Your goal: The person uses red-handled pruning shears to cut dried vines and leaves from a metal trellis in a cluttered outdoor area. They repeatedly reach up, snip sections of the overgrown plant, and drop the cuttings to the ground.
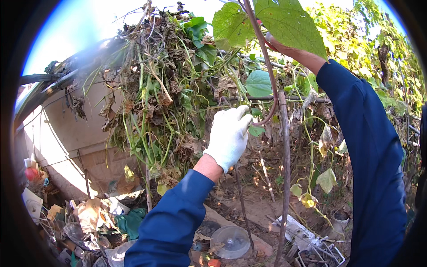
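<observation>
My left hand [230, 133], in a white knit glove, closes its thumb and fingers on the lower end of a thick, brownish-purple vine stem [274, 87]. From there the stem bends up and runs past the top of the view. My right hand [275, 42] is raised at upper right, mostly hidden behind a large green leaf [290, 25]. Red curved parts of what looks like a hand tool's handle [272, 46] show beside it; its working end is out of sight. Left of my gloved hand hangs a dense mass of withered vines and leaves [163, 86].
An upright wooden stake [285, 160] stands right of my left hand, below a horizontal pole [300, 98]. Mixed rubbish [90, 217] is heaped at lower left by a wall [80, 123]. A clear round plastic lid [230, 242] and a white crate [320, 255] lie below.
</observation>
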